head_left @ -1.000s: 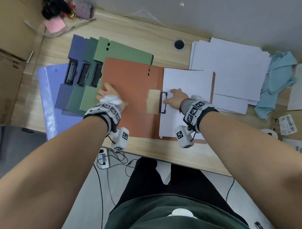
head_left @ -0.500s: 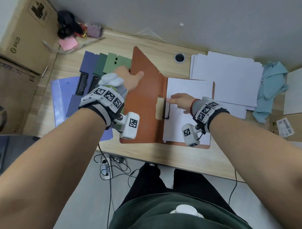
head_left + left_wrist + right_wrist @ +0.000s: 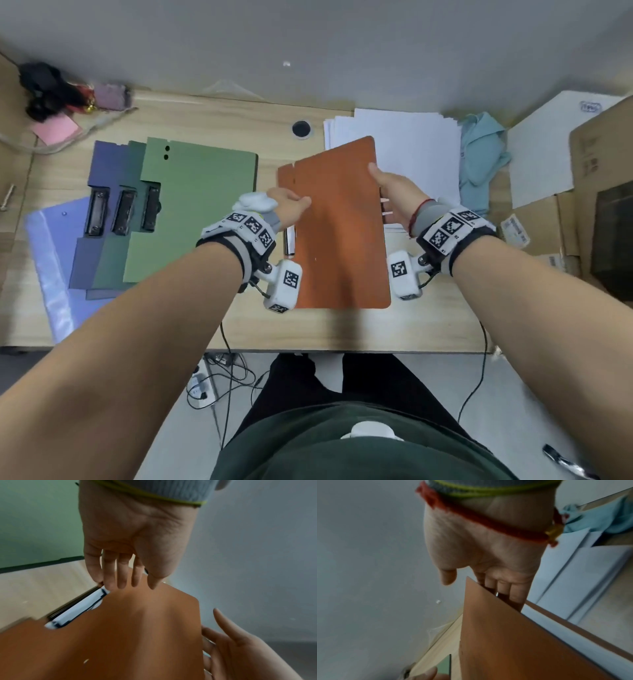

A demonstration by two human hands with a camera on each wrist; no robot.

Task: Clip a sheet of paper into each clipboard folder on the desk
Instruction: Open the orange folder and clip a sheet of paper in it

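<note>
The orange clipboard folder [image 3: 339, 233] lies in front of me with its cover almost down. My left hand [image 3: 291, 204] touches the spine edge with straight fingers, thumb on the cover. My right hand [image 3: 394, 185] has straight fingers under the cover's free edge [image 3: 488, 601], with the thumb above and off it. White clipped paper [image 3: 77, 609] and the black clip show through the spine notch. To the left, the light green [image 3: 198, 205], dark green [image 3: 113, 246] and navy [image 3: 102, 157] folders lie open and overlapped, clips [image 3: 149, 209] bare. A loose paper stack [image 3: 411, 144] sits behind.
A light blue cloth [image 3: 479, 161] lies right of the paper stack, with cardboard boxes [image 3: 599, 164] beyond. A clear plastic sleeve [image 3: 48, 260] lies under the folders at the left. A cable hole [image 3: 301, 128] and a pink note [image 3: 54, 132] sit near the wall.
My left hand swung the orange cover from flat open, through upright, over onto the clipped sheet. My right hand left the clip and moved under the cover's free edge.
</note>
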